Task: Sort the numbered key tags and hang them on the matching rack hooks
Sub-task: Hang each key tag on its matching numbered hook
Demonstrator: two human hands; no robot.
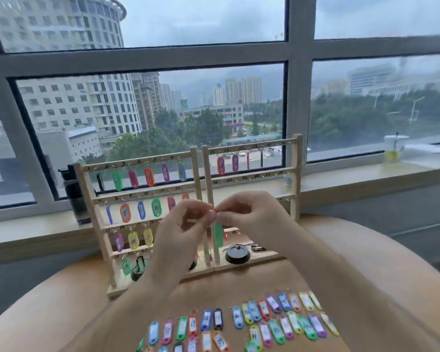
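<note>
A green key tag (218, 233) hangs from its ring, which both hands pinch in front of the racks. My left hand (182, 229) holds the ring from the left and my right hand (249, 214) from the right, fingertips meeting. Behind them stand two wooden racks with numbered hooks: the left rack (137, 161) carries several coloured tags on its rows, the right rack (254, 144) has three tags on its top row. Several loose tags (277, 318) lie in rows on the round wooden table (61, 301) near me.
A black bottle (73, 194) stands on the window sill left of the racks. A black round object (237, 253) sits on the right rack's base. A cup with a yellow drink (394, 148) stands on the sill at far right.
</note>
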